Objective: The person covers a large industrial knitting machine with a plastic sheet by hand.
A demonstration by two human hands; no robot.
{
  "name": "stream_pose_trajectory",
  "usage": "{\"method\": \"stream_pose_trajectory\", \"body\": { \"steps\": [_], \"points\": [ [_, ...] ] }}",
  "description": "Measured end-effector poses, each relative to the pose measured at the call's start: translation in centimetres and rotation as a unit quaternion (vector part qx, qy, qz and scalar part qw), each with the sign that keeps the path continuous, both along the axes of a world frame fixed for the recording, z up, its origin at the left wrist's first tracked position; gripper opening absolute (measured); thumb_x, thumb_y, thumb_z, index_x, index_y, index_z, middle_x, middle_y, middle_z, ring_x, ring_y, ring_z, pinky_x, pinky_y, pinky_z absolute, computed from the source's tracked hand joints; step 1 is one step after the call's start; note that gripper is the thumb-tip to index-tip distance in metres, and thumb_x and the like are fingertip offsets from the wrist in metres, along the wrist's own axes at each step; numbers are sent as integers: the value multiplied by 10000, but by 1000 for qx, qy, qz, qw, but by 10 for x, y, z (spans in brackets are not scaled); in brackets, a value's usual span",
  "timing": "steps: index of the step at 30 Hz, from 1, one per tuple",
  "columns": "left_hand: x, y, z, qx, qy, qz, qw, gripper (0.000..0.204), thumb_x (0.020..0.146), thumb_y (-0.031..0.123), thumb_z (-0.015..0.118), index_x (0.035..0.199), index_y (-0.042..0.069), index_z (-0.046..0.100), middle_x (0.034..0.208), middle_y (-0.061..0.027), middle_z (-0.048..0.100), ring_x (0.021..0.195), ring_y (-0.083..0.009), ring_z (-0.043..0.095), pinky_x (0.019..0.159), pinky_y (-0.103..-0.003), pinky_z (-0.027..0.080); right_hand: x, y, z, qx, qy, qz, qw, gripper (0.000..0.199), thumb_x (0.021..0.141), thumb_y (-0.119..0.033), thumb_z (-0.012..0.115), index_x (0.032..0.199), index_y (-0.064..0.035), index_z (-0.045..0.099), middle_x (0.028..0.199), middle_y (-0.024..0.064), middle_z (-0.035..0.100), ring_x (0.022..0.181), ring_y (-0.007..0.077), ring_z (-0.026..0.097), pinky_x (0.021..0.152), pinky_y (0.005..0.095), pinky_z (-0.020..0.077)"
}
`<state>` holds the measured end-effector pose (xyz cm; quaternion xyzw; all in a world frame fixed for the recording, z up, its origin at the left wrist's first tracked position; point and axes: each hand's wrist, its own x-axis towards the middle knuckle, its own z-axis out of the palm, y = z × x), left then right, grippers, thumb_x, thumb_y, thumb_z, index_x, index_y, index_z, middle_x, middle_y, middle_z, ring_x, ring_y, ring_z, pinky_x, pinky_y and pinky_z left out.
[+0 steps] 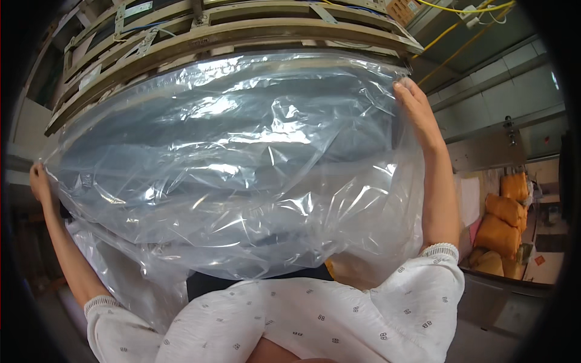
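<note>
A large, crinkled sheet of clear plastic film (pixel 242 163) fills the middle of the view, stretched wide and billowing, with glare streaks across it and darker shapes showing dimly through it. It spans from about nine o'clock to two o'clock and sags toward six o'clock, where its lower folds hang just above the person's white patterned garment with ribbed cuffs (pixel 315 320). Behind the film, from ten to one o'clock, runs a worn wooden rack of long slatted beams (pixel 242 30), bowed by the lens. At four o'clock, well apart from the film, several orange-brown stuffed sacks (pixel 502 224) lie piled together beside a grey counter edge (pixel 502 284). At one o'clock yellow cables (pixel 460 24) cross a pale tiled wall. The right hand (pixel 414 100), raised at two o'clock on a bare forearm, is pressed to the film's upper right edge with fingers curled over it, gripping the plastic. The left hand (pixel 39 181), at nine o'clock, is closed on the film's far left edge, which bunches at the fingers. The two hands are spread well apart, holding the sheet taut between them.
</note>
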<state>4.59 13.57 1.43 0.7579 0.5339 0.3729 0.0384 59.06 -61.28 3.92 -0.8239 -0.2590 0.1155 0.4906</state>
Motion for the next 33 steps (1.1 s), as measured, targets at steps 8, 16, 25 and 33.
{"method": "stream_pose_trajectory", "body": {
  "steps": [8, 16, 25, 33],
  "points": [
    [316, -459, 73, 23, -153, -611, 777, 403, 735, 179, 678, 1099, 50, 563, 1090, -96, 571, 1010, -239, 539, 842, -315, 438, -140, -6, 71, 123, 9, 20, 992, 168, 868, -182, 502, 736, -95, 444, 701, -78, 346, 657, 27, 299, 607, 178, 262],
    [292, -515, 54, -316, -248, -691, 600, 153, 751, 145, 693, 823, 32, 619, 786, -11, 500, 711, -87, 466, 588, -217, 371, -161, 3, 102, -72, -217, 145, 963, 139, 776, -130, 565, 712, -10, 539, 641, 34, 449, 590, 118, 434, 549, 240, 346],
    [20, -377, 49, -23, -220, -282, 933, 54, 837, 102, 591, 845, 66, 630, 778, 4, 553, 728, -84, 511, 659, -203, 398, -195, 10, -24, -167, -265, 164, 936, 149, 694, 1, 551, 828, -39, 604, 741, 138, 571, 662, 290, 576, 595, 318, 447],
    [-464, -200, 129, 259, -77, 69, 960, 242, 818, 162, 583, 979, -12, 632, 985, -138, 628, 836, -190, 608, 769, -308, 484, -207, -16, -65, -131, -268, 99, 949, 270, 652, 49, 564, 889, -76, 592, 819, 77, 594, 660, 274, 575, 578, 317, 446]
  ]
}}
